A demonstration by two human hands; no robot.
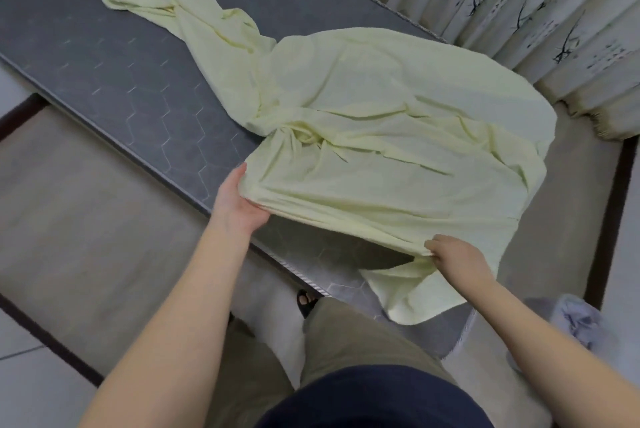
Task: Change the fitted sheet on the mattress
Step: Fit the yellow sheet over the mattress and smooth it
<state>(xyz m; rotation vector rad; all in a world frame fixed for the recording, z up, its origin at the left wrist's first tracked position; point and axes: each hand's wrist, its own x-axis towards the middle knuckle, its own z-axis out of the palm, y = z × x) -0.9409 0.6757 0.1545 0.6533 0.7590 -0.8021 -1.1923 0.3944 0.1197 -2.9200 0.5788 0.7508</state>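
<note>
Both hands, left hand (239, 201) and right hand (457, 254), grip the sheet's (381, 116) near edge, bunched toward twelve o'clock over the mattress (121, 88).

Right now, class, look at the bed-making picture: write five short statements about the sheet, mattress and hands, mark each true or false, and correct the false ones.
1. Both hands grip the pale yellow sheet. True: the left hand and right hand each hold its near edge.
2. The sheet covers the whole grey mattress. False: much of the mattress is bare.
3. The sheet lies smooth and flat. False: it is bunched and twisted toward the far end.
4. Patterned curtains hang beyond the mattress. True.
5. The sheet's near edge is tucked under the mattress. False: the hands hold it up above the mattress.
</note>
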